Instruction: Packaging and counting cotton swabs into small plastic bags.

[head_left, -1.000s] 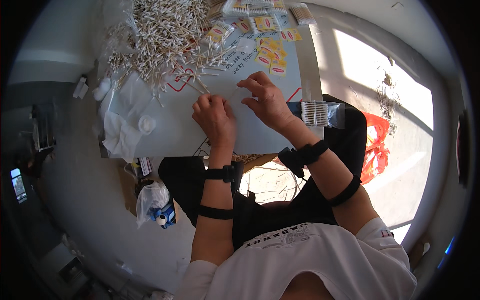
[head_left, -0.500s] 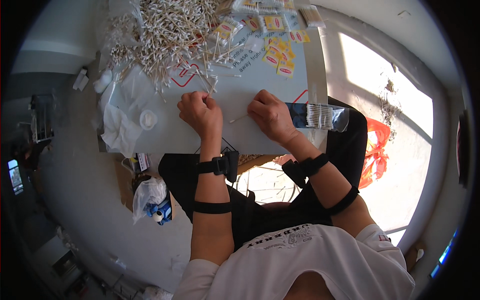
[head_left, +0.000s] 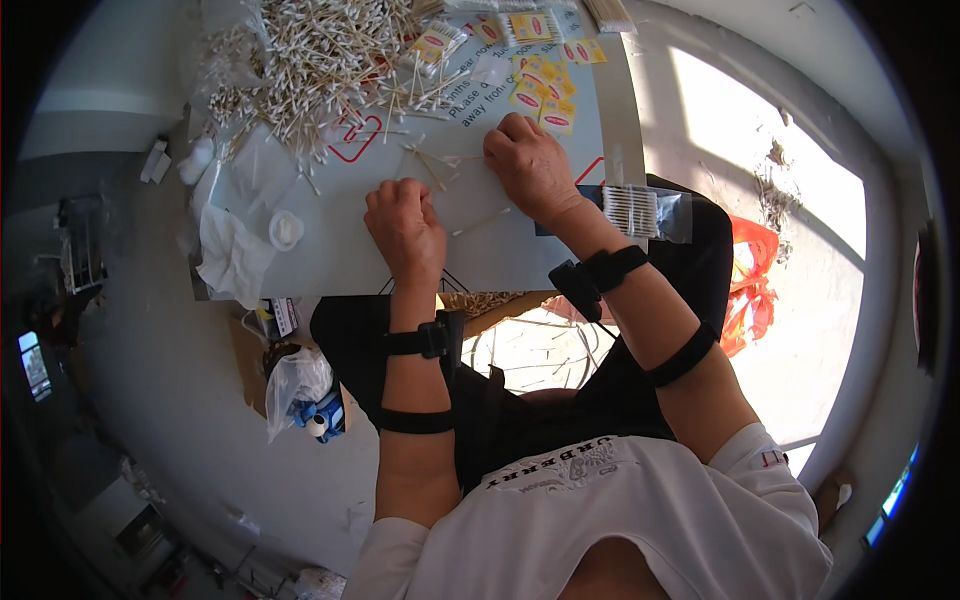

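Note:
My right hand (head_left: 530, 168) is closed over the table below the yellow cards, its fingertips pinching the end of a cotton swab (head_left: 466, 157) that points left. To its left and nearer me, my left hand (head_left: 406, 228) is curled closed with its knuckles up; whatever it holds is hidden. Between and below the hands a loose cotton swab (head_left: 481, 222) lies on the table. A few more cotton swabs (head_left: 432, 165) lie crossed just beyond my left hand. Under my right wrist a clear packet with a row of cotton swabs (head_left: 630, 211) sits at the table's right edge.
A big heap of cotton swabs (head_left: 320, 65) covers the far left of the table (head_left: 350, 265). Yellow printed cards (head_left: 545, 90) and filled swab packs (head_left: 530, 27) lie at the far right. A small white round container (head_left: 286, 231) stands at left. A red plastic bag (head_left: 750, 280) lies on the floor.
My right hand has moved away from me, leaving one swab on the table and reaching another near the crossed ones. My left hand has drawn slightly back from those crossed swabs.

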Demonstrator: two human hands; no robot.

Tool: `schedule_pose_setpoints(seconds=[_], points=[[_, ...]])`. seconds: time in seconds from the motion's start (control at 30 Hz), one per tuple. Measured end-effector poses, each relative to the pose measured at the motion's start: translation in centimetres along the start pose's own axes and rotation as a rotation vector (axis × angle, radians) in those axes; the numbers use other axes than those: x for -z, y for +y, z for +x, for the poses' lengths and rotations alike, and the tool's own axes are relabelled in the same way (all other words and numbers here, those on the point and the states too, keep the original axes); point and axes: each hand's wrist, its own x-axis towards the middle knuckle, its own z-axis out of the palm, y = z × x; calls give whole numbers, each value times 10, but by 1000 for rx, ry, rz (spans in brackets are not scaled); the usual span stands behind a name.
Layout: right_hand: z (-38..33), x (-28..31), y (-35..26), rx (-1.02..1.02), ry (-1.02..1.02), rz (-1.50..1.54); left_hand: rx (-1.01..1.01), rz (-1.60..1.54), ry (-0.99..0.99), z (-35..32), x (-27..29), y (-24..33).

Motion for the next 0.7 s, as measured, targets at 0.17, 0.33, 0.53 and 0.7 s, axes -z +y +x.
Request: schedule_pose_setpoints(seconds=[0.17,0.33,0.53,0.7], points=[[-6,7,4,-188,45,234,-80,-58,-97,-4,5,3],[-11,10,-8,-160,1,283,-124,-147,-56,0,2,6],[10,2,-15,-142,-90,279,-142,-172,-93,5,1,6],[27,-6,-1,-82,-178,201,-163,-159,-94,4,2,8]])
